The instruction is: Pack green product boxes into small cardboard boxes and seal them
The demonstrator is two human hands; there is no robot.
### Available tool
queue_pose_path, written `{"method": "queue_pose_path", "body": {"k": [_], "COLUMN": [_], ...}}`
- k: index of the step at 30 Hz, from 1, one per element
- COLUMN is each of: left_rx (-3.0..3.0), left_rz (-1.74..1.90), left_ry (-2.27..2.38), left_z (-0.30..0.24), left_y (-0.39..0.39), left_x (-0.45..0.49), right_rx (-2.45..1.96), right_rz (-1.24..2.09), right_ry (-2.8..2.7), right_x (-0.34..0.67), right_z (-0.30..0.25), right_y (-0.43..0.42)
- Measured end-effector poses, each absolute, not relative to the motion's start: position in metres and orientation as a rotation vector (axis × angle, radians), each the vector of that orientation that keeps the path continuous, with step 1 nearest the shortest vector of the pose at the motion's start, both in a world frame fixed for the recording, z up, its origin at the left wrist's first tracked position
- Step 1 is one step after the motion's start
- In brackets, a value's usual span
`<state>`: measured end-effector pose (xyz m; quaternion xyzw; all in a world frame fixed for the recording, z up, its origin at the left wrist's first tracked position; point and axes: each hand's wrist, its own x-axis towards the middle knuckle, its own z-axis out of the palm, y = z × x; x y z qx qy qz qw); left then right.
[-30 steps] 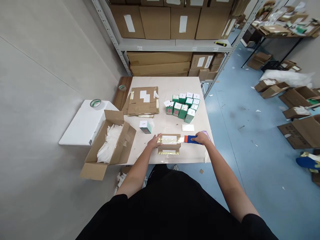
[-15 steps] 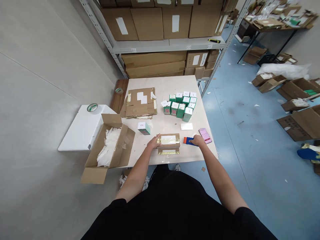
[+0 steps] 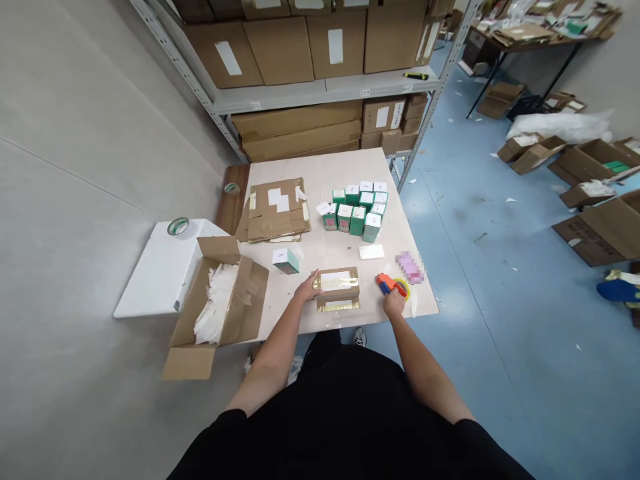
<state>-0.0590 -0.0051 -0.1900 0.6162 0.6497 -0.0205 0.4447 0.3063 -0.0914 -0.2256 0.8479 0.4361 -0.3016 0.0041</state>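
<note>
At the front of the table, a small cardboard box (image 3: pixel 339 281) lies with shiny tape and white labels on it. My left hand (image 3: pixel 307 287) grips its left end, with the thumb and fingers at the corner. To the right of the box, my right hand (image 3: pixel 395 304) is closed around the handle of an orange and blue tape dispenser (image 3: pixel 385 283) with a yellow roll. A white card (image 3: pixel 371 252) lies just behind the dispenser. Beyond the box's left end stands a single green and white carton (image 3: pixel 286 261).
Several green and white cartons (image 3: pixel 357 221) stand grouped toward the back. Flattened cardboard (image 3: pixel 275 220) lies at the back left. An open carton (image 3: pixel 245 300) with white paper sits at the left edge. A pixelated pink item (image 3: pixel 410 267) is at right. Shelving (image 3: pixel 320 90) stands behind.
My right hand has turned the tape dispenser, moving slightly toward me, so its yellow roll now shows. My left hand stays on the cardboard box. The view has shifted slightly.
</note>
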Motion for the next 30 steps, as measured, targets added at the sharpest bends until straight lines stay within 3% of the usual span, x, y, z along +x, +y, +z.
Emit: {"method": "queue_pose_path", "body": {"k": [3,9,12,17,24,30], "left_rx": [1.499,1.484,1.478,1.461,1.340,1.248], "left_rz": [0.012,0.088,0.083,0.107,0.251,0.338], "left_ry": [1.611,1.587,1.589,1.578,1.470,1.808], "left_z": [-0.189,-0.190,-0.191,-0.193,-0.204,-0.223], "left_y": [-0.006,-0.006,-0.005,-0.005,-0.017,-0.029], "left_x": [-0.059,-0.062,-0.061,-0.061,-0.055,-0.030], "right_rx": [2.643,2.798,2.614,2.426,2.361,2.389], "right_rz": [-1.166,-1.111,-1.354,-1.779,-1.799,-1.698], "right_ry": [1.281,1.712,2.006,1.759,1.590,1.506], "right_x": [0.310,0.280,0.242,0.204,0.215,0.214], "right_z": [-0.224,-0.194,-0.185,-0.188,-0.194,-0.200], "right_y": [-0.090,-0.072,-0.067,-0.070,-0.055,-0.043]}}
